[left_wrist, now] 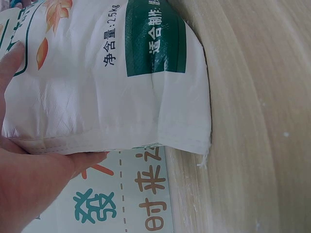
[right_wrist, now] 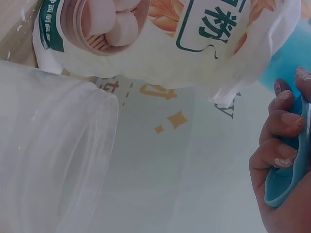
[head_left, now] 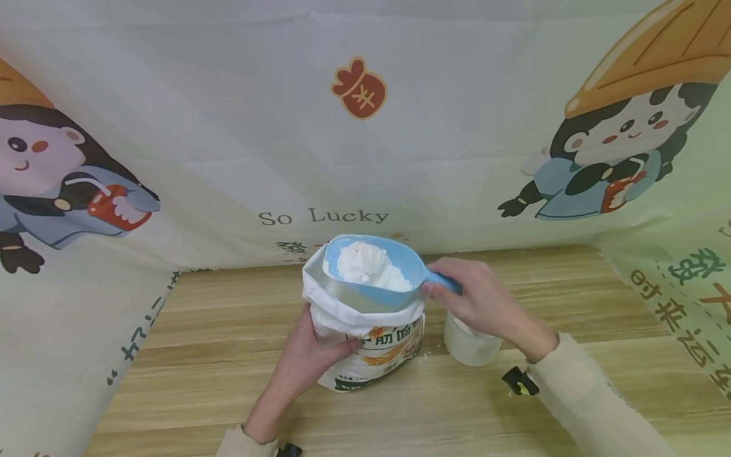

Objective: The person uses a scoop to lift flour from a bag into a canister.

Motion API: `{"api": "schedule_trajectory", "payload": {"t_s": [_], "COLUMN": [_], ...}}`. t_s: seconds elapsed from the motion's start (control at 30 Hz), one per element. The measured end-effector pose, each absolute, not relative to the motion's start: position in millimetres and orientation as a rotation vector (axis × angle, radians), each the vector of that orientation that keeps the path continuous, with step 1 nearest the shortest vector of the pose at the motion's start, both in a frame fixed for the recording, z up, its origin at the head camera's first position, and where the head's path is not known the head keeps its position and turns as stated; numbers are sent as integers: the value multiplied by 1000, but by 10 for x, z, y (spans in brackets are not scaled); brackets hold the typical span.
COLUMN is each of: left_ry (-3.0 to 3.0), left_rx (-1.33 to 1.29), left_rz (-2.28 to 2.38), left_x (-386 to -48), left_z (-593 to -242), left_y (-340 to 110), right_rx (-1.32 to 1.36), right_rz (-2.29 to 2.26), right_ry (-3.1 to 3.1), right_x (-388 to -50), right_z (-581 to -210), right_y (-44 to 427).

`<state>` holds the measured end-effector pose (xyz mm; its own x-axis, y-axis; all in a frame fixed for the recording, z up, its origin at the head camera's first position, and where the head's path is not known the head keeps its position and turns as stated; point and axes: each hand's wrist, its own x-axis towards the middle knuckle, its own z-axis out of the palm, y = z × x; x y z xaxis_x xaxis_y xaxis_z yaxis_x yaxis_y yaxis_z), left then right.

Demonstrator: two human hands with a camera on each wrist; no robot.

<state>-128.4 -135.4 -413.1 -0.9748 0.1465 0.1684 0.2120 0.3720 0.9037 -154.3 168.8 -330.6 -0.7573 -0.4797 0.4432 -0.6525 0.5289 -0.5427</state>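
A white flour bag (head_left: 394,346) with printed labels stands on the table, its top rim rolled outward. My left hand (head_left: 320,349) grips the bag's left side, thumb across the front; in the left wrist view that hand (left_wrist: 34,179) lies along the bag (left_wrist: 73,97). Over the bag's mouth, a blue scoop (head_left: 408,254) carries a heap of white flour (head_left: 368,263). My right hand (head_left: 476,292) holds the scoop by its handle, and flour dusts its fingertips (right_wrist: 291,121). Below that hand stands a clear container (head_left: 471,346), partly hidden by it.
The wood-grain table (head_left: 217,355) has a few white specks near the bag. A printed cloth (head_left: 457,158) hangs behind and along both sides. In the right wrist view, the clear container (right_wrist: 48,145) is close beside the bag.
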Motion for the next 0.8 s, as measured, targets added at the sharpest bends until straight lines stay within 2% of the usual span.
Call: {"api": "schedule_trajectory", "payload": {"t_s": [0.8], "left_ry": [-2557], "left_rx": [-329], "left_rz": [-1679], "left_x": [-1286], "left_z": [-4136], "left_y": [-1352], "right_rx": [900], "right_rz": [1029], "right_ry": [-2457], "right_x": [-1514], "right_z": [-3267], "right_y": [1961]}}
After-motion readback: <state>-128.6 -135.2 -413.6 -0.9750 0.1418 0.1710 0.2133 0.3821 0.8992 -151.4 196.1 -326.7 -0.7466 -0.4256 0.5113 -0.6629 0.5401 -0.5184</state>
